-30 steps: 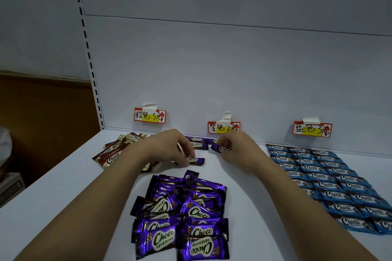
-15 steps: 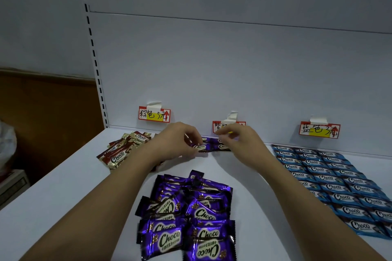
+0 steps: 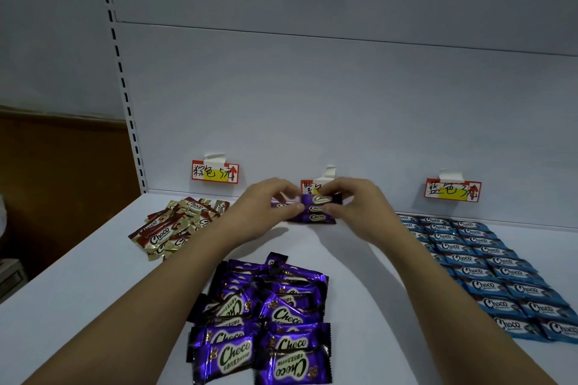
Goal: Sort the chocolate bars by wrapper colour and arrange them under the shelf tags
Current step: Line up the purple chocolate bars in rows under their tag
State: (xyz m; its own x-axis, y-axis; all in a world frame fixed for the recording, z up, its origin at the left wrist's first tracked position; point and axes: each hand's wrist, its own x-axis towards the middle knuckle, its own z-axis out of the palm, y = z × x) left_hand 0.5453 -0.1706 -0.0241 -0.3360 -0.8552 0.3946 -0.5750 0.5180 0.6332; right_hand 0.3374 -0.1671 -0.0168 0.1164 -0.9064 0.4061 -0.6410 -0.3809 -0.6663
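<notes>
White shelf (image 3: 78, 306): both hands apparently pinch purple "Choco" bars (image 3: 316, 211).

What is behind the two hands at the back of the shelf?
A short stack of purple bars under the middle tag. The left hand and right hand cover the bars' ends and most of that tag's writing.

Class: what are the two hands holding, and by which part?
The left hand and right hand pinch the purple bars under the middle tag, one at each end.

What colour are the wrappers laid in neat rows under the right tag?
Blue wrappers, seen in the head view.
</notes>
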